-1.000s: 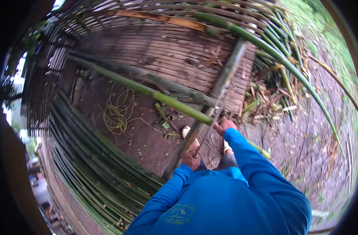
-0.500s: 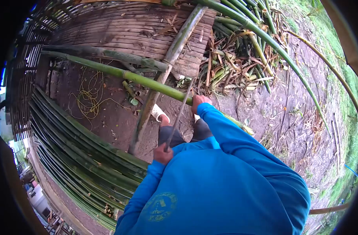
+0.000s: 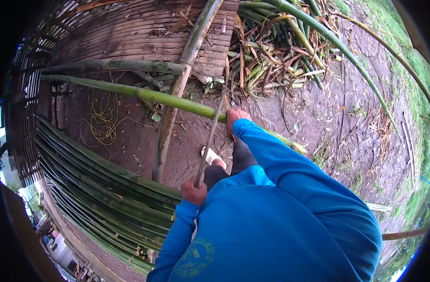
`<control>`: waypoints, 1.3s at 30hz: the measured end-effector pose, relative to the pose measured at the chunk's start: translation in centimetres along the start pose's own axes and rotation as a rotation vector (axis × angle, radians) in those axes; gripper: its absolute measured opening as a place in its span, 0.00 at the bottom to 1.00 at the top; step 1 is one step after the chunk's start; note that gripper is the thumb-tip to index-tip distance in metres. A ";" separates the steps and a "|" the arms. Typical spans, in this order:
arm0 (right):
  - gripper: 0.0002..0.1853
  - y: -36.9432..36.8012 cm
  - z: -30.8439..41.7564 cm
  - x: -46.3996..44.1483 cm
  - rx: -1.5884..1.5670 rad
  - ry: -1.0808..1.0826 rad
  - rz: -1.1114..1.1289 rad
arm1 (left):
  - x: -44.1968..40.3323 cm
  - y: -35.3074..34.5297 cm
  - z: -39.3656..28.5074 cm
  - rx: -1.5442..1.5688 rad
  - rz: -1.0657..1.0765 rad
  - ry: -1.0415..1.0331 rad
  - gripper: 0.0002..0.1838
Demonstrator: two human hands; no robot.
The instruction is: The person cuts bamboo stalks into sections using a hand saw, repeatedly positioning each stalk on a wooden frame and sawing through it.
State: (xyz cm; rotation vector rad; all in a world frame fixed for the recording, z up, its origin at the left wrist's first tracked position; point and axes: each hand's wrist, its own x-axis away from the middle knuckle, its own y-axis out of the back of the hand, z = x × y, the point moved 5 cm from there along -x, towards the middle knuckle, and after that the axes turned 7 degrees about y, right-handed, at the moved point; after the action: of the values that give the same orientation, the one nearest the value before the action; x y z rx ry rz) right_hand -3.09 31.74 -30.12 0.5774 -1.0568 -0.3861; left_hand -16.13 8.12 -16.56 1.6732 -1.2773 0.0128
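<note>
My left hand is closed round the lower end of a long, narrow, dark blade. The blade slants up and away from me, and its upper part crosses the green bamboo pole. Just right of that crossing, my right hand is wrapped round the same pole. The pole lies across an upright-slanting bamboo rail and runs off to the far left; its other end shows beyond my right forearm.
Long green bamboo poles lie side by side at lower left. A slatted bamboo platform stands ahead, with a heap of cut bamboo and dry sheaths beside it. Yellow cord lies on the ground. A long curved pole arcs at right.
The view has shifted, so the platform and rail sit farther left. My left hand has come away from the slanting rail with the blade. My right hand remains on the pole.
</note>
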 end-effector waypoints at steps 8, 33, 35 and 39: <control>0.13 -2.8 0.6 1.8 0.014 -0.048 -0.052 | -7.5 -4.1 -1.7 0.136 0.032 -0.084 0.06; 0.12 -3.6 -0.5 1.4 0.015 -0.061 -0.067 | -3.8 -1.0 -2.0 0.085 0.122 -0.007 0.05; 0.12 -2.0 -0.3 1.8 0.020 -0.037 -0.036 | -7.2 -3.5 -4.4 0.105 0.106 -0.039 0.06; 0.13 -4.7 -0.8 1.4 0.048 -0.066 -0.055 | -3.6 -1.8 -4.3 0.035 0.086 -0.055 0.06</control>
State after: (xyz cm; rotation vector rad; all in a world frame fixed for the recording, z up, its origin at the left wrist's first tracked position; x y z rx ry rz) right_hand -1.86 27.49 -32.35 0.6406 -1.1174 -0.4309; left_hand -14.17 13.61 -17.53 1.6570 -1.3971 0.0420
